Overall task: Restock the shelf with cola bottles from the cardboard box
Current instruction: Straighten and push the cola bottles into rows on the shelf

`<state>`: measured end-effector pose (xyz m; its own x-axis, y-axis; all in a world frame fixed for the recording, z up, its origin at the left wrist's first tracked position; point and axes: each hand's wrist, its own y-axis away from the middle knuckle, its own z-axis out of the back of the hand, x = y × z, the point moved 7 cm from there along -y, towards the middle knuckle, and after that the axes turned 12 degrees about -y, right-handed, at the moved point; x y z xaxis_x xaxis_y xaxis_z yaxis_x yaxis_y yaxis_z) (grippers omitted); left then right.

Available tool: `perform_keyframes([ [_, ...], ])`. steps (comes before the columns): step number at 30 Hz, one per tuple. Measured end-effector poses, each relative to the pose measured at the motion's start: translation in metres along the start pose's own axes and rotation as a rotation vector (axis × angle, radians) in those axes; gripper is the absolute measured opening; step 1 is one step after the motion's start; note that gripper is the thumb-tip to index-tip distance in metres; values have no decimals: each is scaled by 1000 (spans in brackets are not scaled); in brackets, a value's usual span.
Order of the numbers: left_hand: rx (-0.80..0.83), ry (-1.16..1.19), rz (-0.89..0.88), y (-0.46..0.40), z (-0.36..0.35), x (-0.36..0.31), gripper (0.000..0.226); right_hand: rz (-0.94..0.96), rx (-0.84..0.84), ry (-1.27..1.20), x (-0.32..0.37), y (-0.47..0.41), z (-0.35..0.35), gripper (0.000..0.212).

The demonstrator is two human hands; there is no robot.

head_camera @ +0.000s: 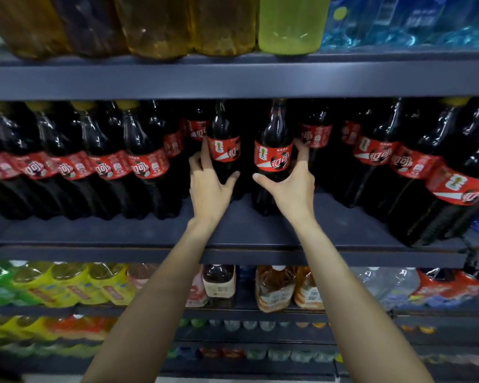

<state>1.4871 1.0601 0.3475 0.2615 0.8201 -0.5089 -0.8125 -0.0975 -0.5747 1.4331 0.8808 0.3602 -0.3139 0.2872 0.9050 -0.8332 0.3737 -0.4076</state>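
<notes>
Two hands seat cola bottles in a shelf gap.

Left hand and right hand, fingers curled around one upright cola bottle each, steady them at twelve o'clock on the shelf, filling the gap between rows at nine and three o'clock.

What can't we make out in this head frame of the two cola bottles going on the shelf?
- Cardboard box: not in the head view at all.
- Caps of both held cola bottles, left and right: hidden behind the upper shelf edge.
- Left hand and right hand: fingers wrap behind the bottles, fingertips largely unseen.
- Bottles behind the front row: dark, count unclear.
- Lowest shelves: blurred, products unreadable.
</notes>
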Motion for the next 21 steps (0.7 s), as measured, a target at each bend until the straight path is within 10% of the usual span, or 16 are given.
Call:
perform_keyframes([
  [21,-118,-97,-37,12,34,12,70,14,91,69,14,12,-52,95],
])
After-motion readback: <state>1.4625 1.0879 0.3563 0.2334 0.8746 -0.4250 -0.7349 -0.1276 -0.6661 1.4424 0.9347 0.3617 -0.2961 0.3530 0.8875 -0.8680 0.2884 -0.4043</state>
